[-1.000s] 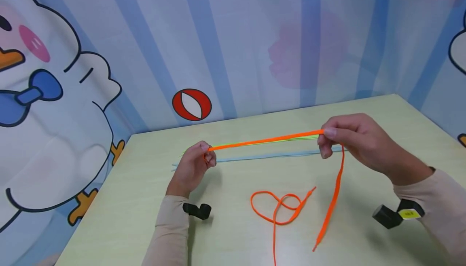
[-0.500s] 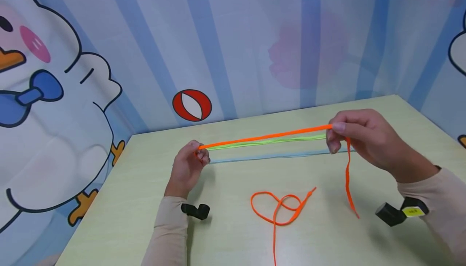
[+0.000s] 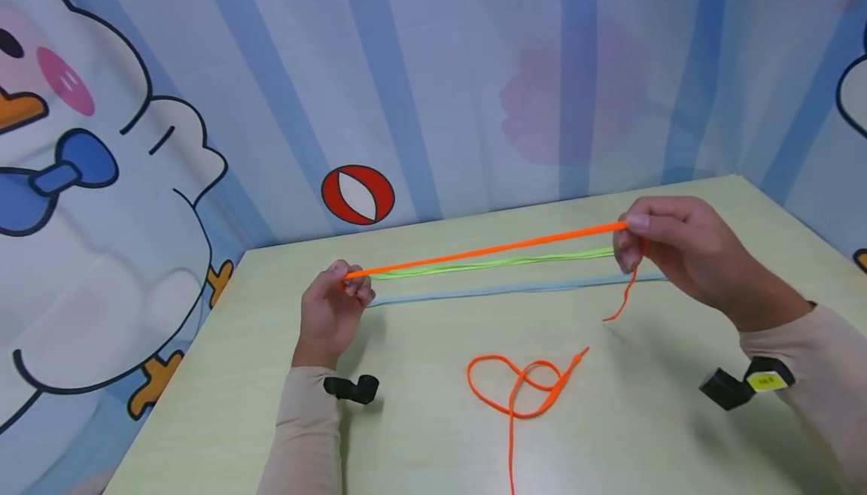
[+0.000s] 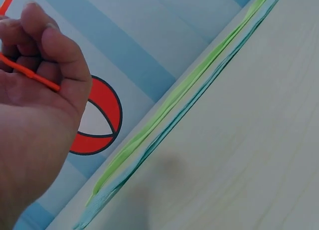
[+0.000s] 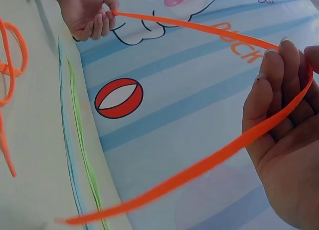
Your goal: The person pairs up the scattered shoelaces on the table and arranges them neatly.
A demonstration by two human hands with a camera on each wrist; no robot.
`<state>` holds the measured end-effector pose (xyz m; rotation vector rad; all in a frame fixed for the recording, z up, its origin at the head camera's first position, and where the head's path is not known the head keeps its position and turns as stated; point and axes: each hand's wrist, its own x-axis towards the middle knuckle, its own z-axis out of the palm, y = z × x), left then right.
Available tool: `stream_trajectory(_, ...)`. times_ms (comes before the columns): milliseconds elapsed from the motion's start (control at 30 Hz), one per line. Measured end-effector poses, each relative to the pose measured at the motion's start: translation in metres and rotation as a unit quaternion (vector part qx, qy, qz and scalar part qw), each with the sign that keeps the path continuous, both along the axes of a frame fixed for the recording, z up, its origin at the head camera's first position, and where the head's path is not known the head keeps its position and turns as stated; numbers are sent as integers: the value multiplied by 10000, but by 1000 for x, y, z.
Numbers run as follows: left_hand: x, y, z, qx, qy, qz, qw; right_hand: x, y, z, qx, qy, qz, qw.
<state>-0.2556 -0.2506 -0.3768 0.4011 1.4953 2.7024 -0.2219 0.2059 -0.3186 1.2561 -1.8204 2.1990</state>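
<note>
An orange shoelace [image 3: 488, 250] is stretched taut in the air between both hands, rising slightly to the right. My left hand [image 3: 330, 318] pinches it near one end, and in the left wrist view the lace's orange tip [image 4: 32, 74] lies across the palm. My right hand [image 3: 687, 254] pinches the other side between thumb and fingers. From there a short loose tail [image 5: 194, 175] hangs past the palm. A second orange shoelace [image 3: 515, 390] lies in loose loops on the table, below the hands.
Farther back on the pale table [image 3: 203, 405] lie a green lace [image 3: 501, 263] and a light blue lace [image 3: 501, 292], both laid out straight, side by side. A printed cloth backdrop [image 3: 460, 66] rises behind the table's far edge.
The hands have drawn apart, left hand leftward and right hand rightward and up, so the taut stretch is longer. The tail under the right hand has swung and looks shorter.
</note>
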Motion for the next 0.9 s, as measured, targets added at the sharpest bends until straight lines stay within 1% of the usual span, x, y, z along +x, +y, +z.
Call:
stream_trajectory(67, 0, -4, 0, 86, 41, -40, 9999, -4, 2, -3, -72, -64, -70, 9999)
stream_trajectory(167, 0, -8, 0, 217, 67, -2, 9997, -11, 5, -8, -205, -169, -186, 9995)
stream_trajectory(267, 1, -11, -1, 274, 47, 89, 9996, -16, 8, -11, -128, -327, -453, 9984)
stream_trajectory(367, 1, -14, -2, 260, 41, 143, 9996, -20, 13, -15, -38, -417, -591, 9974)
stream_trajectory(567, 3, -22, -4, 39, 74, 183, 9998, -28, 24, -18, 295, -389, -466, 9977)
stream_trajectory(633, 3, -24, -4, -95, 69, 187, 9998, -30, 26, -19, 503, -387, -529, 9966)
stream_trajectory(700, 5, -25, -4, -242, 24, 277, 9993, -32, 27, -21, 853, -409, -702, 9930)
stream_trajectory(767, 6, -26, -4, -412, -52, 389, 9984, -33, 29, -23, 1305, -398, -920, 9864)
stream_trajectory(900, 8, -25, -7, -716, -244, 486, 9959, -30, 35, -27, 2134, -330, -1309, 9676)
